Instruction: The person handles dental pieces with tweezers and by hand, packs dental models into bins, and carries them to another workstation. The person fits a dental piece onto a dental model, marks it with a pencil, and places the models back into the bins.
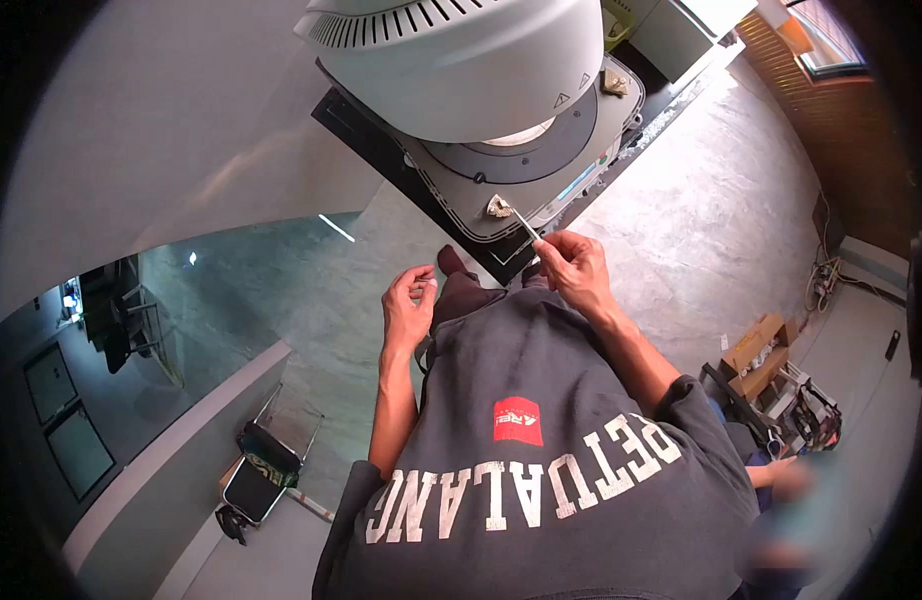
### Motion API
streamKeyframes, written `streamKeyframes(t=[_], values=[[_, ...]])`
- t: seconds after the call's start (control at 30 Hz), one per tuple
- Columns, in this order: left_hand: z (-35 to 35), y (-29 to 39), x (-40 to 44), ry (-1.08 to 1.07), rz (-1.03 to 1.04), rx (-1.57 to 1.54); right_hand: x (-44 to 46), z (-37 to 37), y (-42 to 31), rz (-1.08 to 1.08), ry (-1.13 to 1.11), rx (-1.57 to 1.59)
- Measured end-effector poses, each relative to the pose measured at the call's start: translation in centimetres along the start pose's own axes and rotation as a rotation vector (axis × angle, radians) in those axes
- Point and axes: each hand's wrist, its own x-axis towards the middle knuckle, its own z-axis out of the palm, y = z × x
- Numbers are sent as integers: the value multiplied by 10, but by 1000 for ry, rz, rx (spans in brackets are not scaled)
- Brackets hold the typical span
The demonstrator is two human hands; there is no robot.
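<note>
My right hand (575, 270) is closed on slim metal tweezers (526, 224). Their tip reaches a small gold-brown and white piece (498, 206) lying on the front corner of a grey machine base (461, 195); whether they grip it I cannot tell. My left hand (409, 308) hangs in the air left of the machine, fingers loosely curled and apart, with nothing visible in it. Above the base is a white domed machine head (461, 70) with vent slots, over a dark round plate (551, 150). Another gold-brown piece (614, 82) lies at the base's far right corner.
The machine stands on a black surface (346, 120). A folding chair (261, 475) is at lower left beside a low wall (181, 450). A cardboard box (756, 350) and bags are at right, near another person's arm (771, 472). A yellow-green basket (618, 20) shows behind.
</note>
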Motion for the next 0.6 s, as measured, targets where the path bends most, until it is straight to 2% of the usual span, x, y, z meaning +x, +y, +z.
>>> streamKeyframes(t=[0.23, 0.37, 0.43, 0.53, 0.6], values=[[2, 7, 7, 35, 86, -25, 3, -1, 7, -8, 17, 19], [10, 17, 11, 82, 120, -212, 6, -6, 7, -33, 34, 47], [8, 20, 16, 94, 101, -224, 9, -5, 5, -49, 5, 78], [9, 22, 24, 7, -8, -410, 12, -5, 5, -38, -11, 96], [15, 25, 31, 5, -11, -544, 16, -8, 7, -38, -26, 130]])
